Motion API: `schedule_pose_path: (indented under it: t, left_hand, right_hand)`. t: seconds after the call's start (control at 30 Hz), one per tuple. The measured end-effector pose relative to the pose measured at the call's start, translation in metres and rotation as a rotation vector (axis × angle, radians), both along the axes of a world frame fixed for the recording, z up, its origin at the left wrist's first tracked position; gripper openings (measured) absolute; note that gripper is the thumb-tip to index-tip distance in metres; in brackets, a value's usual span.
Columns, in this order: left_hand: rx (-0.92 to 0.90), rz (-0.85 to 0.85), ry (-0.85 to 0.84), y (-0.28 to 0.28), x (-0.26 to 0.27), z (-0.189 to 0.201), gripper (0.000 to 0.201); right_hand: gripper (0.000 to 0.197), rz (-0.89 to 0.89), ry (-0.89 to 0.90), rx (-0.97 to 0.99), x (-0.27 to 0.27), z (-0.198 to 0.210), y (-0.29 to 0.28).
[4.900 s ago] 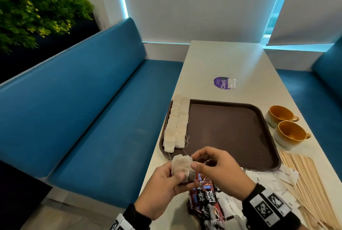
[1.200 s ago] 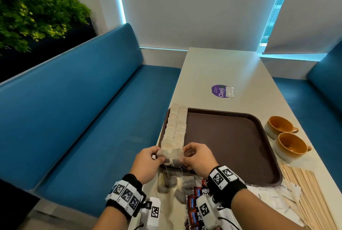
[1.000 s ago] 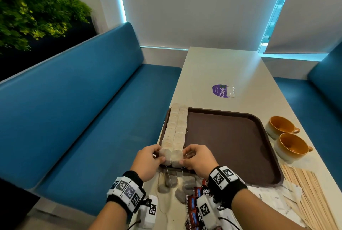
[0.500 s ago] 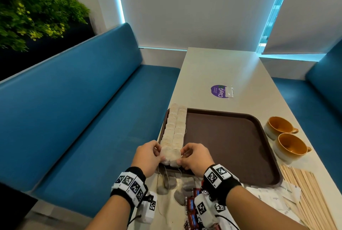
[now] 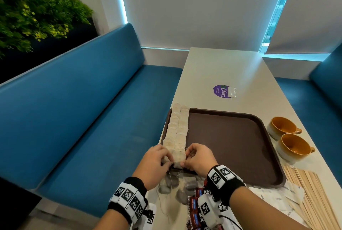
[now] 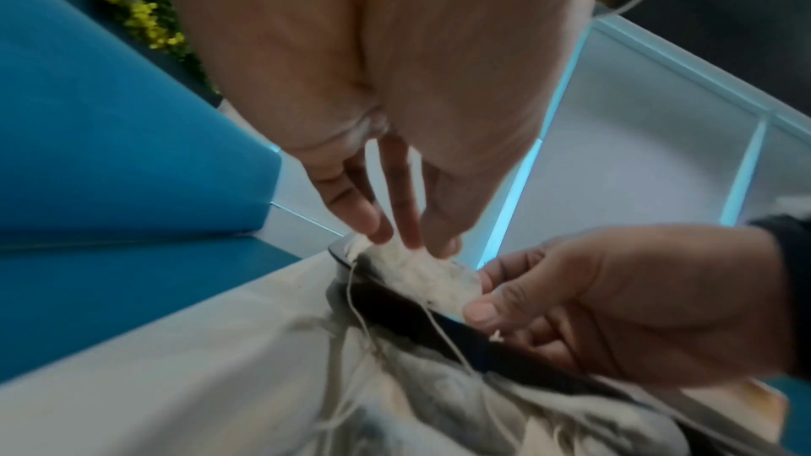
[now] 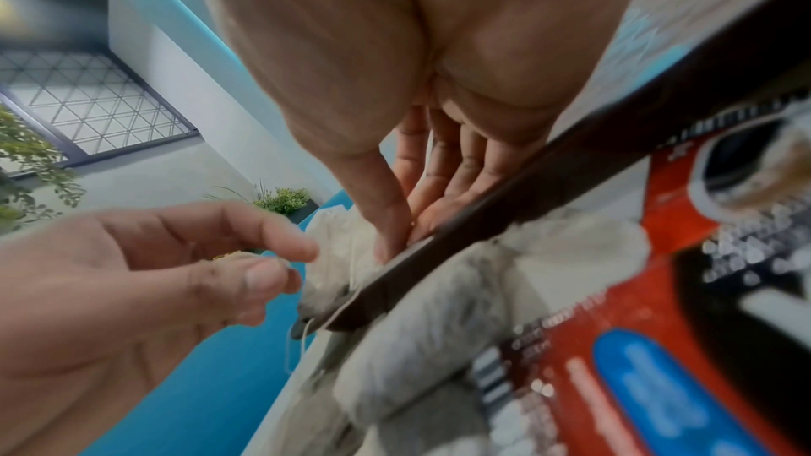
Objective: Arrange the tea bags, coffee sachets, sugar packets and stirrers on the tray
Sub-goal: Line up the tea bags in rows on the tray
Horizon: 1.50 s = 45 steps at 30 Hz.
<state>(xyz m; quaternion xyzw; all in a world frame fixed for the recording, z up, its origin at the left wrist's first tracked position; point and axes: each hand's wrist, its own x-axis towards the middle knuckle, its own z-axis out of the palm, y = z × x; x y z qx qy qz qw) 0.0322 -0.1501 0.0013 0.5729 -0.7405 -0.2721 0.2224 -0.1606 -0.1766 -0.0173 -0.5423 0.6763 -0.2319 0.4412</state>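
While your left hand (image 5: 155, 163) and right hand (image 5: 199, 157) met at the near left corner of the dark brown plastic tray (image 5: 231, 137), both pinched the nearest pale paper tea bags (image 5: 178, 155), ending two rows along its left edge.

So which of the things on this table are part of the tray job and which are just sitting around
Job: tray; tea bags; coffee sachets; sugar packets; stirrers; left hand; right hand.

Just lying about: two cups; purple sticker; plants.
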Motion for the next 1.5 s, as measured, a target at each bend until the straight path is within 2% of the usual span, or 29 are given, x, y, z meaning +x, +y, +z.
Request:
schedule_pose_path:
  t: [0.07,0.13,0.27,0.43,0.63,0.77,0.93,1.03,1.13,1.23,1.5]
  left_hand:
    - [0.026,-0.040,-0.066,0.002,0.000,-0.005,0.010]
    - [0.033,-0.035,-0.105,0.003,0.001,-0.009,0.016]
    - [0.037,-0.005,-0.068,0.005,-0.001,-0.011,0.023]
    - [0.001,0.026,-0.061,0.008,0.002,-0.014,0.021]
    - [0.049,-0.019,-0.153,0.016,0.002,-0.017,0.039]
    - [0.080,-0.012,-0.147,0.021,-0.003,-0.014,0.048]
    - [0.066,0.069,-0.070,0.019,-0.003,-0.015,0.041]
    - [0.020,0.043,-0.015,0.020,-0.003,-0.015,0.040]
    - [0.022,-0.031,-0.084,0.020,-0.003,-0.017,0.049]
    - [0.084,-0.025,-0.190,0.021,-0.001,-0.022,0.054]
    - [0.107,-0.002,-0.174,0.020,-0.002,-0.021,0.049]
  right_hand:
    - [0.033,-0.019,0.000,0.001,0.000,0.000,0.000]
    - [0.029,-0.022,-0.010,-0.011,0.000,0.001,0.002]
    - [0.018,0.005,-0.034,-0.078,0.001,0.002,0.006]
    - [0.021,0.008,-0.018,-0.128,0.003,0.006,0.009]
    - [0.008,0.104,0.009,-0.060,0.002,0.008,0.010]
    - [0.012,0.143,0.039,-0.048,0.001,0.009,0.010]
    - [0.019,0.165,0.079,-0.069,0.002,0.009,0.007]
    - [0.018,0.126,0.063,-0.088,0.000,0.008,0.007]
    - [0.017,0.139,0.059,-0.071,0.002,0.004,0.006]
    - [0.017,0.153,0.062,-0.034,0.005,0.000,0.005]
    - [0.018,0.165,0.096,-0.040,0.006,0.003,0.001]
